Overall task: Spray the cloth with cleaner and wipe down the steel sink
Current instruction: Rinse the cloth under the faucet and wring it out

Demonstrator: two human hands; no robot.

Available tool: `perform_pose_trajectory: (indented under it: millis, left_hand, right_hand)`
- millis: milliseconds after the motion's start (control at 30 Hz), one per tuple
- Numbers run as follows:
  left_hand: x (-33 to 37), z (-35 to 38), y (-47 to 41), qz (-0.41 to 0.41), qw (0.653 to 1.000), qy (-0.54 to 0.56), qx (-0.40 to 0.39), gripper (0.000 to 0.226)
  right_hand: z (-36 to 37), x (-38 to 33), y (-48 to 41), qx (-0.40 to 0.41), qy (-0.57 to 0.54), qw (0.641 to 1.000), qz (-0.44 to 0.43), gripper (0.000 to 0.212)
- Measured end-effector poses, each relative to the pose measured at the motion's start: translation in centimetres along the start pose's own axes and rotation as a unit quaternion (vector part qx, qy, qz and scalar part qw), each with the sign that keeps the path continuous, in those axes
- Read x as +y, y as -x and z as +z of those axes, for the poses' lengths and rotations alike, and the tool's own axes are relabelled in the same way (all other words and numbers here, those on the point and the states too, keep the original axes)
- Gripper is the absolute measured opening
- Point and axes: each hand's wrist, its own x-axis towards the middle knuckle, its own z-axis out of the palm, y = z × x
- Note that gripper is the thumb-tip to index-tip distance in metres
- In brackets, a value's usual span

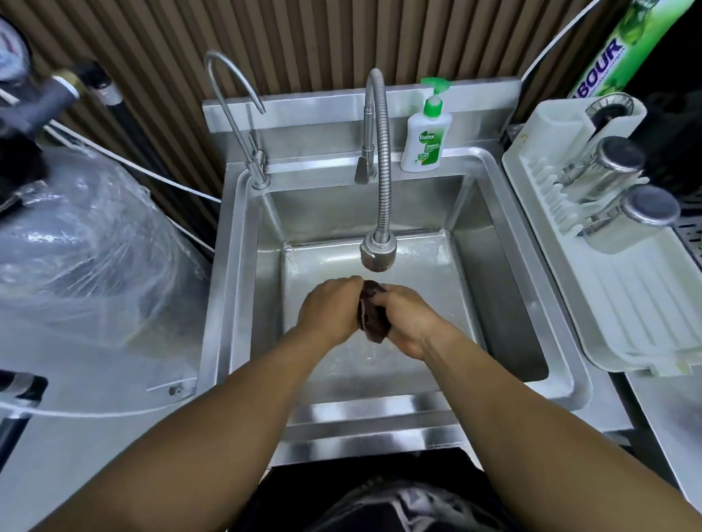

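A dark brown cloth point(373, 314) is bunched up between both of my hands, over the middle of the steel sink point(501, 284) basin. My left hand point(331, 308) grips its left side and my right hand point(409, 319) grips its right side, so only a twisted strip shows between them. The flexible steel faucet point(381, 209) curves down and its head hangs just above the cloth. No spray bottle of cleaner is in sight.
A thin gooseneck tap point(237, 122) stands at the sink's back left, a Dettol pump bottle point(424, 140) at the back ledge. A white drying rack point(620, 264) with steel cups sits right of the sink. A plastic-wrapped tank point(74, 251) stands to the left.
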Motion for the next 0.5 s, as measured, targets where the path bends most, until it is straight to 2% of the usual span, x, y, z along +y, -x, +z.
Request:
perform_pose_trajectory:
  millis: [33,100,200,333,400,500]
  left_hand:
    - [0.0,-0.4,-0.1,-0.002,1.0,-0.004,-0.007,0.016]
    - [0.1,-1.0,-0.3,-0.001,0.999,-0.015,-0.038,0.004]
    - [0.3,-1.1,-0.4,0.0,0.997,-0.04,-0.071,0.008]
    - [0.5,-0.3,-0.1,-0.012,0.996,-0.024,-0.084,0.011]
    - [0.6,-0.1,0.2,-0.012,0.996,-0.013,-0.083,0.01]
    - [0.8,-0.1,0.7,0.007,0.998,-0.018,-0.065,0.01]
  right_hand:
    - [0.1,0.2,0.1,-0.001,0.031,0.999,-0.022,0.022]
    - [0.1,0.6,0.4,0.006,0.091,0.994,-0.06,0.019]
    - [-0.4,1.0,0.7,0.037,0.121,0.987,-0.104,0.019]
    - [-1.3,1.7,0.6,0.021,0.148,0.981,-0.124,0.017]
    - [-1.9,1.8,0.7,-0.002,0.099,0.99,-0.105,0.007]
    - [-3.2,2.1,-0.1,-0.011,-0.061,0.998,-0.009,0.041]
